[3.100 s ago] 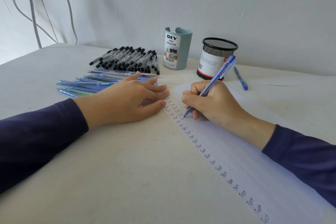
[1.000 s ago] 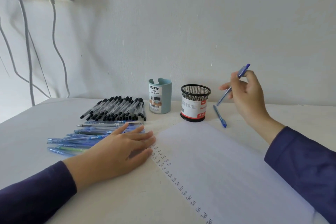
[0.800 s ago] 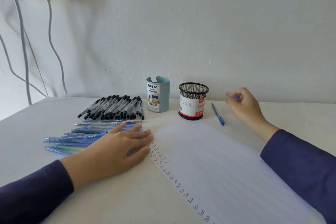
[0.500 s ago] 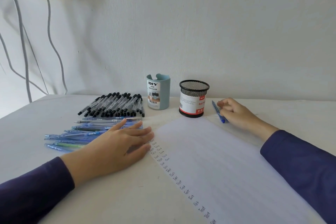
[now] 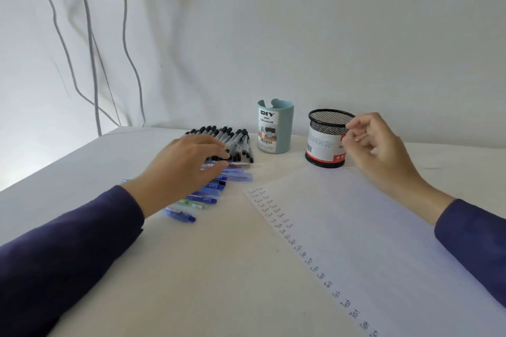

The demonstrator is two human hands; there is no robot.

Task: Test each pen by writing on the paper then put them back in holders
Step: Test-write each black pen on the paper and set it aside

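Pens (image 5: 209, 200) left of the mesh holder (image 5: 325, 145) now sit under the spread left hand (image 5: 186, 169), the loosely curled right hand (image 5: 377, 148) having shed its tested one, so the next test is probably starting.

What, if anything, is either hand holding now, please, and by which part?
Nothing visibly: the right hand is loosely curled and empty; the left hand spreads flat over the blue pens.

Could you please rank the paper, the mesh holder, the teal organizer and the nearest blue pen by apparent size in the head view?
1. paper
2. mesh holder and teal organizer: nearly alike; the mesh one looks slightly wider but stands nearer, so unranked.
3. nearest blue pen
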